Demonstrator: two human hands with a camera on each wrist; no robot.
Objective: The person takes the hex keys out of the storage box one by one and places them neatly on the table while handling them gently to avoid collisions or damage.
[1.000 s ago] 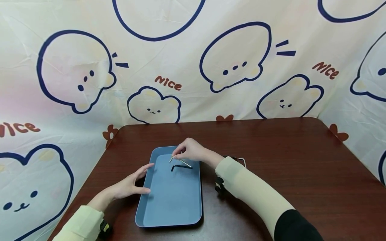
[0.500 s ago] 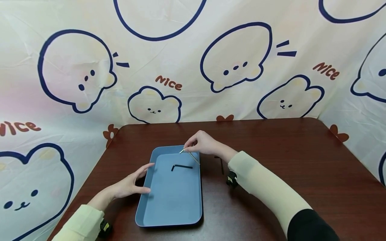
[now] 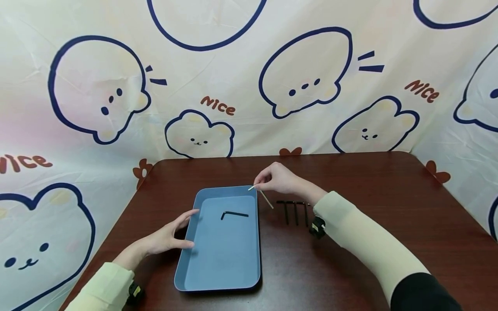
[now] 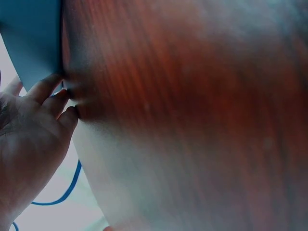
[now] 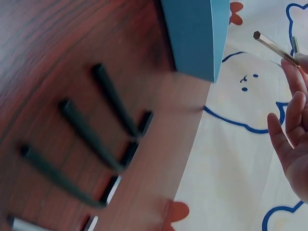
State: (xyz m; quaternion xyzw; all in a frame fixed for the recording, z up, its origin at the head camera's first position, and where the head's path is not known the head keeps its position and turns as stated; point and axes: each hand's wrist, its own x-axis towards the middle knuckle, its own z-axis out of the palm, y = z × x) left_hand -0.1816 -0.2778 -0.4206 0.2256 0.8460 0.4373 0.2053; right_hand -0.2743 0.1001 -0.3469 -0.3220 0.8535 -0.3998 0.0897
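Note:
In the head view my right hand (image 3: 280, 178) pinches a silvery hex key (image 3: 266, 200) just past the far right corner of a blue tray (image 3: 223, 263). The key's long arm hangs down outside the rim; its bend is hidden by the fingers. A hexagonal end of the held key (image 5: 274, 47) shows in the right wrist view. Inside the tray lies one black hex key (image 3: 235, 213). My left hand (image 3: 171, 235) touches the tray's left rim, thumb and index finger spread apart. The left wrist view has its fingertips against the tray's side.
Right of the tray, black hex keys (image 3: 295, 214) lie in a row on the brown table (image 3: 350, 185). A silver key (image 5: 29, 225) ends that row in the right wrist view. Behind the table hangs a cartoon-printed cloth (image 3: 249, 86).
My right hand has lifted the silvery hex key from over the tray and carried it right and away, past the rim. The row of keys is now uncovered. My left hand stays put.

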